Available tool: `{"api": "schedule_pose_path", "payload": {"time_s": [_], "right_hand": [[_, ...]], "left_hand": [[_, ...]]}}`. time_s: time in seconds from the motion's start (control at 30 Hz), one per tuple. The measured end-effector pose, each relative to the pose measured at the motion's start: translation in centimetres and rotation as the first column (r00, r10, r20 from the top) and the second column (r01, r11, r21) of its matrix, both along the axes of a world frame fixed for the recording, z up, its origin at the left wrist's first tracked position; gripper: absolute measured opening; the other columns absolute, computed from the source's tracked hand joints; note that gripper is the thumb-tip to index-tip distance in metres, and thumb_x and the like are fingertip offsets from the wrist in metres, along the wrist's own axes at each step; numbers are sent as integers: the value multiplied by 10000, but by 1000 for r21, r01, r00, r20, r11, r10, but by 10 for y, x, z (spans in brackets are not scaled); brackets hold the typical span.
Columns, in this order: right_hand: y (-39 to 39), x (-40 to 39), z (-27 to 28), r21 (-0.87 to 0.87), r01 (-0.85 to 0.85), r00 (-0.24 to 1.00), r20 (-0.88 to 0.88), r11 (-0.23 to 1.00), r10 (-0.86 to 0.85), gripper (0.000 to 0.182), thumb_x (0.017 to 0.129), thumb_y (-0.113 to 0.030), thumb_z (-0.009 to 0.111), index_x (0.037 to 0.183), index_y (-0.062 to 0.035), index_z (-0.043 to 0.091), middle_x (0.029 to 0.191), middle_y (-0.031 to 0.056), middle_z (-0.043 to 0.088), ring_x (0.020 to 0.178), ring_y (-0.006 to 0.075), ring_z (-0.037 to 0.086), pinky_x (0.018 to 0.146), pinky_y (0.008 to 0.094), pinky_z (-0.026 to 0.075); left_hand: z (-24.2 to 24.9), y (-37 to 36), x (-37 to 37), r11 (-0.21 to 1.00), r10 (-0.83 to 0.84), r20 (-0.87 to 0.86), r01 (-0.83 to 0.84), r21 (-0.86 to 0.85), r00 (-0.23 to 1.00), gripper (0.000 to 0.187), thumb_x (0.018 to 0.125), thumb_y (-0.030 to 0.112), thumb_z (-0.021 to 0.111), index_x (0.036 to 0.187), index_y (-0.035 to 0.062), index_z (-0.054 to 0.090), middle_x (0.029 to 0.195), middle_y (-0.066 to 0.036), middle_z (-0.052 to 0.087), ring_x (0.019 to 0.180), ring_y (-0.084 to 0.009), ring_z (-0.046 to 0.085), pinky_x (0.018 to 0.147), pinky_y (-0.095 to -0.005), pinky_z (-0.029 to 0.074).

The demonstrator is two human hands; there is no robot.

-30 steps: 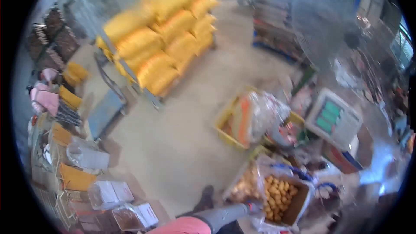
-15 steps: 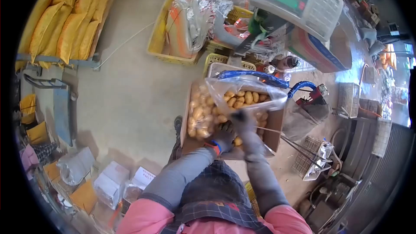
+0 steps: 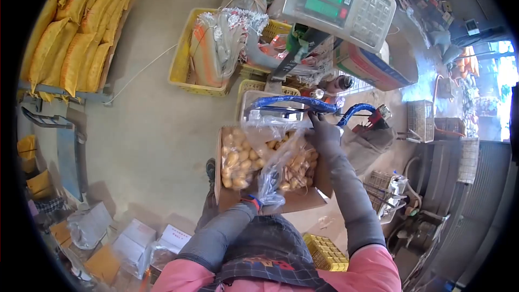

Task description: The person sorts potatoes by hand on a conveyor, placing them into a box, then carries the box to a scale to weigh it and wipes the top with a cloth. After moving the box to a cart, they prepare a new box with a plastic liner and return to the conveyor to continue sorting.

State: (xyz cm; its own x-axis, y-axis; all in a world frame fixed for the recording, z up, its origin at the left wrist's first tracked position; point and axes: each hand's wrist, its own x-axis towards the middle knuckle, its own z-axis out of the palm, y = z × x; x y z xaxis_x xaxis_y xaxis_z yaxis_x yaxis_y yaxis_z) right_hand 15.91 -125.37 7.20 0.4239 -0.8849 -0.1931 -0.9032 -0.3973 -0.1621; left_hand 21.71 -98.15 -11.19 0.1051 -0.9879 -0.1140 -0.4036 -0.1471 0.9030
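From the head camera I see my right hand point(image 3: 324, 134), gloved, closed on the far edge of a clear plastic bag point(image 3: 281, 154) of potatoes point(image 3: 294, 165), while my left hand point(image 3: 258, 201) grips the bag's near end, mostly hidden by plastic. The 2 hands are well apart, the bag stretched between them over a cardboard box point(image 3: 303, 201) of potatoes. Far of it stand a blue handle point(image 3: 289, 103), a scale point(image 3: 338, 2) and yellow crates point(image 3: 181, 70); yellow sacks point(image 3: 81, 38) lie far left.
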Motion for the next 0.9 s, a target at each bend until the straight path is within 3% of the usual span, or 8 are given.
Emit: {"api": "schedule_pose_path", "payload": {"time_s": [0.13, 0.2, 0.27, 0.5, 0.63, 0.7, 0.77, 0.9], "right_hand": [[25, -1, -11, 108, -173, 934, 332, 979, 129, 249, 748, -139, 633, 986, -158, 703, 909, 78, 689, 819, 278, 665, 712, 369, 527], [95, -8, -22, 223, -140, 905, 424, 965, 34, 255, 746, -151, 605, 970, -193, 717, 884, 87, 690, 821, 281, 666, 721, 388, 525], [144, -34, -57, 513, -176, 980, 11, 840, 198, 230, 782, -184, 585, 962, -212, 724, 881, 95, 691, 816, 280, 667, 719, 382, 525], [130, -36, -52, 690, -55, 963, -153, 721, 220, 357, 835, -294, 536, 1154, -181, 652, 1084, 140, 656, 983, 318, 626, 858, 379, 490], [149, -39, 22, 552, -224, 973, 74, 803, 221, 420, 830, -259, 575, 1225, -120, 596, 1112, 139, 636, 984, 295, 624, 830, 390, 494], [155, -57, 92, 614, -263, 958, 257, 745, 126, 474, 806, -242, 645, 1258, -121, 569, 1034, 130, 656, 869, 237, 638, 750, 363, 499], [141, -82, 206, 832, -182, 952, 283, 523, -118, 516, 761, -226, 723, 1247, -118, 584, 939, 84, 680, 703, 138, 593, 647, 301, 479], [150, -182, 266, 336, -485, -12, 921, 807, -390, 425, 910, -267, 491, 536, -73, 440, 579, 95, 569, 432, 166, 500, 438, 304, 441]], "left_hand": [[68, -22, 23, 913, -293, 313, 166, 373, 903, 825, 641, 504, 693, 1326, 94, 484, 1359, -143, 467, 1304, -305, 382, 1080, -410, 301], [56, -45, 42, 862, -470, 167, 410, 298, 867, 376, 704, 440, 659, 892, 115, 685, 872, -129, 673, 847, -281, 643, 765, -416, 494], [-158, 8, -4, 896, -418, -121, 430, 111, 900, 284, 745, 360, 649, 870, 108, 681, 928, -153, 666, 850, -315, 634, 768, -426, 489], [187, -67, 169, 990, 81, 297, -111, 84, 951, 266, 764, 156, 682, 1015, 74, 652, 1036, -131, 643, 1014, -305, 596, 877, -418, 462], [174, -82, 111, 916, 160, 292, -32, -399, 943, 357, 829, 264, 595, 1152, 115, 613, 1149, -150, 591, 1104, -351, 524, 947, -460, 404], [83, -63, 70, 632, -774, 449, 574, 520, 446, 467, 875, 338, 513, 1298, 139, 529, 1313, -140, 503, 1238, -371, 423, 1036, -486, 327], [67, -63, 58, 685, -728, 438, 539, 489, 527, 468, 891, 363, 476, 1300, 141, 530, 1313, -126, 515, 1249, -341, 431, 1044, -465, 331], [80, -55, 77, 651, -687, 198, 472, 594, 699, 456, 913, 365, 440, 1248, 81, 564, 1285, -93, 558, 1211, -269, 508, 1006, -378, 398]]}}
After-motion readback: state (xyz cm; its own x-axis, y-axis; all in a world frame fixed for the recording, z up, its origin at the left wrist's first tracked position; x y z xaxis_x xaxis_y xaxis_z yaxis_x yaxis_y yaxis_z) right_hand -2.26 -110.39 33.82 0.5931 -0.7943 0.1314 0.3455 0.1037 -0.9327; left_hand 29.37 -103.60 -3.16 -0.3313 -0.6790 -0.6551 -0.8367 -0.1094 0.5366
